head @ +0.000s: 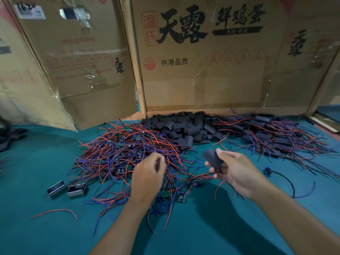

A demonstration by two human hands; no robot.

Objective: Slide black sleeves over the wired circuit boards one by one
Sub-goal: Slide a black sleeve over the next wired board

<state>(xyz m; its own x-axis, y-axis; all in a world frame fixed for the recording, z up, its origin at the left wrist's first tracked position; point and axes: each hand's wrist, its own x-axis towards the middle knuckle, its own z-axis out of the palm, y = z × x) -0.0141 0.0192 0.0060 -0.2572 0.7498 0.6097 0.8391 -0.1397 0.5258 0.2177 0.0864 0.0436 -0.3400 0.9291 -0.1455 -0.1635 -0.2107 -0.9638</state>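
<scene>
Here, largest first.
Cardboard wall [202,70]: stands beyond both hands, likely to keep the piles from spilling off the table.
Unsleeved boards [128,150]: a wire tangle under and ahead of the left hand, within easy reach.
Sleeve heap [180,126]: just beyond, between the hands.
Finished pile [272,133]: past the right hand, kept separate.
Left hand [147,175]: fingers curled into the tangle, apparently picking; what it holds I cannot tell.
Right hand [237,172]: pinches one black sleeve [213,158], raised ready.

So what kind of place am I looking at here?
Most likely a small hand-assembly workbench, not a factory line: a teal-covered table, walled by reused egg cartons, heaped with wired circuit boards and black sleeves.
</scene>
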